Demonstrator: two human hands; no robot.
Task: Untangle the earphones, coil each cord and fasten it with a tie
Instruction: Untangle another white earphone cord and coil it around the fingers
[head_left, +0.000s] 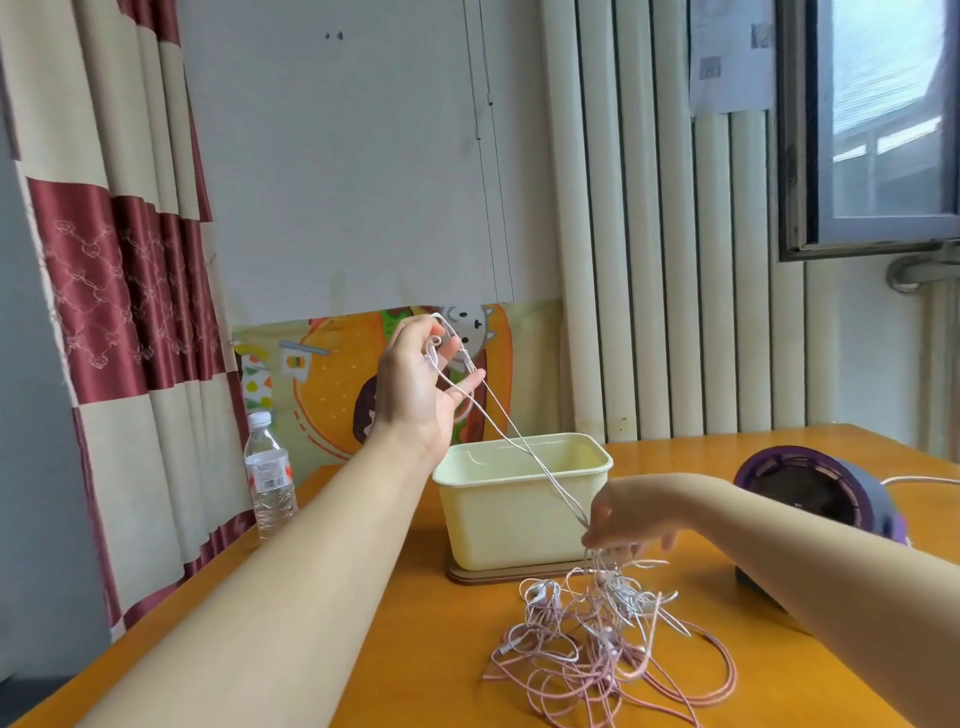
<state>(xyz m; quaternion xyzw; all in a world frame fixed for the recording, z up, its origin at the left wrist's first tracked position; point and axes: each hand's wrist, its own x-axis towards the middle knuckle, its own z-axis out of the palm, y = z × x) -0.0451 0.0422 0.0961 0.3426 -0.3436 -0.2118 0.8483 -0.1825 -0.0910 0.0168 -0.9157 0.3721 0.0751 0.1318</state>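
A tangle of earphones, white and pink cords looped over one another, lies on the orange tabletop directly below the right hand. One white cord rises out of the heap as a doubled strand, drawn taut on a slant. It runs from the right hand up and away to the left hand, which is raised well above the heap. The left hand has its fingers partly curled, with the cord's end looped over them. The height seems meant to lift this one strand clear so its path through the knot can be followed. The right hand points its fingertips downward and pinches the same strand just above where it enters the heap, probably to hold the rest down while the cord is worked free. Judging by the heap, the untangling is at an early stage. No cord looks coiled, and I cannot pick out any tie. Just beyond the right hand, and under the stretched cord, stands an open cream box on a thin wooden board. To the outer side of the right forearm sits a purple fan. A water bottle stands beyond the left forearm at the tabletop's edge, beside a red and cream curtain.
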